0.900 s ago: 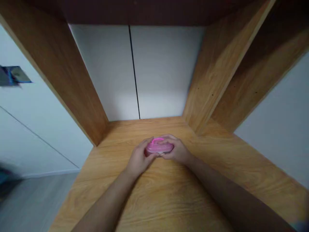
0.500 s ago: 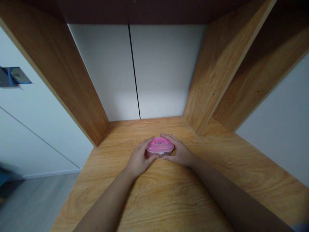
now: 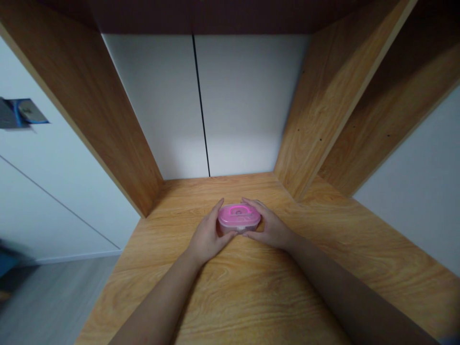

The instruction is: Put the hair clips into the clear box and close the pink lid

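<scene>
Pink box (image 3: 239, 219) sits on the wooden desk (image 3: 215, 302), lid on, between the two hands. Left hand (image 3: 206, 239) curves round its left end, right hand (image 3: 273, 227) round its right; neither looks clearly nearer. Both stand in a wide C: thumbs at the box's front, fingers toward its back. Can't tell if they're squeezing it or just resting against it. Key relation: long axis runs left-right, hand to hand, so each hand faces a rounded short end. Handle loop (image 3: 240, 209) on top of the box, pale latch (image 3: 241, 228) on its front, toward the wearer. Further out: white back panel (image 3: 244, 105) behind the box, black seam (image 3: 201, 105) up it; left upright (image 3: 93, 115) and right upright (image 3: 323, 100) flank the box, well apart from it. Dark board (image 3: 201, 17) above. Grey floor (image 3: 61, 297) far left of the box.
</scene>
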Action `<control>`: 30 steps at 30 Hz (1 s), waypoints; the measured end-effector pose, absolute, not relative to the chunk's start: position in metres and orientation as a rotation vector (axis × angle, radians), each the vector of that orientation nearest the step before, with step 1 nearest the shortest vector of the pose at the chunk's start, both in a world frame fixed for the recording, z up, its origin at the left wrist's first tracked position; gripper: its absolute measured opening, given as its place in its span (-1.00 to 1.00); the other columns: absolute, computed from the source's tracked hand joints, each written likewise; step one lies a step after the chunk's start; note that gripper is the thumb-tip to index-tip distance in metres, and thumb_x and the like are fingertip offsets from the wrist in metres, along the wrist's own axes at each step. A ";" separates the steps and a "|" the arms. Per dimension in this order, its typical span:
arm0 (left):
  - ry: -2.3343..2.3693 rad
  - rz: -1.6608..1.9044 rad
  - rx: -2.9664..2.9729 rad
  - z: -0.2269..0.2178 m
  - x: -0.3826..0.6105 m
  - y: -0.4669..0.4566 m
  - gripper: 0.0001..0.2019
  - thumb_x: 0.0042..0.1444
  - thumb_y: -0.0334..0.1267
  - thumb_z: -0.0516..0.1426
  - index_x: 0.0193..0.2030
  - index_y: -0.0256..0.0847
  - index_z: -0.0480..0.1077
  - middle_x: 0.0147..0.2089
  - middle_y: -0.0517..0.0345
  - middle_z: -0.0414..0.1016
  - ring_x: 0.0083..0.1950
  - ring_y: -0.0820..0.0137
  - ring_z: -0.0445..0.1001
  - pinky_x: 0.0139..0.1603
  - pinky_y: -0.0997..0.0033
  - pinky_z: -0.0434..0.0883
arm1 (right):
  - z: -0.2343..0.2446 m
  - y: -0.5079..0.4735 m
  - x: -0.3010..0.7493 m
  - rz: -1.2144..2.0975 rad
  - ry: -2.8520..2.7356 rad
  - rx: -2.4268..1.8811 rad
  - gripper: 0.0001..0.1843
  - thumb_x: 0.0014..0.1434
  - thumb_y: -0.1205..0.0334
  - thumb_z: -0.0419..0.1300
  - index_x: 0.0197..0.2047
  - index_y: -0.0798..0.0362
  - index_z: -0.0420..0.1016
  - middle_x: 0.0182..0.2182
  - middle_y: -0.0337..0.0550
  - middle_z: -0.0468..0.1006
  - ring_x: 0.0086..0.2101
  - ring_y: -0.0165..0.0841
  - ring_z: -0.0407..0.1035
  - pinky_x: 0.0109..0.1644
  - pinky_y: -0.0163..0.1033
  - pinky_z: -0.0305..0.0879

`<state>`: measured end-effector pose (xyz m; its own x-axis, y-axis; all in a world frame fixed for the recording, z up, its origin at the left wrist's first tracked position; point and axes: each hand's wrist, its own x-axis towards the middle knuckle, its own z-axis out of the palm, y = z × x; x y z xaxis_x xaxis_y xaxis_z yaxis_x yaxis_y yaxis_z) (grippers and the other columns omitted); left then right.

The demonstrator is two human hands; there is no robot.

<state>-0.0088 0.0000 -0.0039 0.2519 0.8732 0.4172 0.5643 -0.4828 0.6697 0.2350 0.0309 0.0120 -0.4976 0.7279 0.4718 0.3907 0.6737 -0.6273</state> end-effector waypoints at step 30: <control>1.301 1.122 2.174 -0.003 -0.008 0.000 -0.21 0.10 -0.11 0.31 0.41 -0.16 0.09 0.37 -0.12 0.30 0.34 0.09 0.35 0.36 0.00 0.33 | 0.019 0.030 0.234 0.583 -2.165 -0.837 -0.28 0.08 0.10 0.40 0.29 -0.07 0.32 0.12 0.01 0.44 0.11 -0.11 0.36 0.21 0.01 0.33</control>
